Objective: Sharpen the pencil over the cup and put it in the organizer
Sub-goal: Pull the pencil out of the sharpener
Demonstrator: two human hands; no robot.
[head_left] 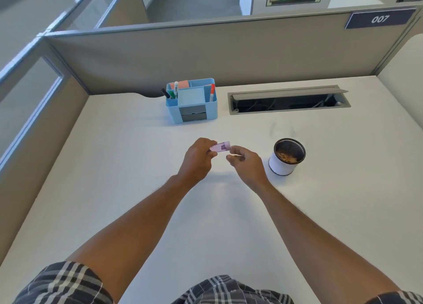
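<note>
Your left hand [197,159] is curled closed around a small pink sharpener [220,147], pinching it between thumb and fingertips so that its right end sticks out toward your other hand. Your right hand [246,164] sits just beside it, fingers drawn in narrow, their tips touching or nearly touching the sharpener's free end; whether they hold a pencil you cannot tell, since nothing of one shows clearly between the fingers. Both hands hover above the white desk [128,166], left of the cup and not over it.

The cup [286,157] stands upright on the desk just to the right of your right hand, white-walled with a dark rim, and brownish shavings lie in its bottom. The blue organizer [194,117] stands well beyond your hands toward the partition, with a green marker [175,88] and a dark pen in its left compartment, a red marker [212,92] in its right one, and pale note sheets in the middle. To its right an open cable trough [288,99] is set into the desk. The stretch of desk between your hands and the organizer is bare, as is the short gap to the cup
</note>
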